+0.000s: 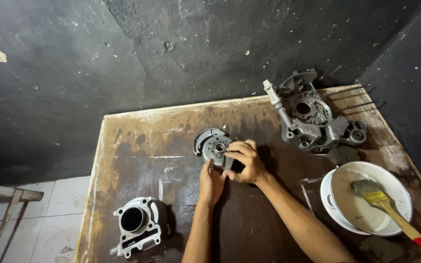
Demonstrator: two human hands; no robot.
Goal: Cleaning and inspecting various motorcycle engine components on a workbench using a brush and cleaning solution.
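A round grey metal engine part (pixel 212 144) with a central hub lies near the middle of a worn brown wooden table (pixel 142 146). My right hand (pixel 245 160) is curled over the part's lower right edge, gripping it. My left hand (pixel 211 182) is pressed against the part from below, fingers closed at its underside. Both forearms reach in from the bottom of the view.
A grey engine cylinder (pixel 138 225) stands at the table's front left. A large grey crankcase casting (pixel 310 117) lies at the back right. A white bowl (pixel 328 192) at the right holds a yellow-and-red-handled paintbrush (pixel 386 204). Dark walls surround; tiled floor at lower left.
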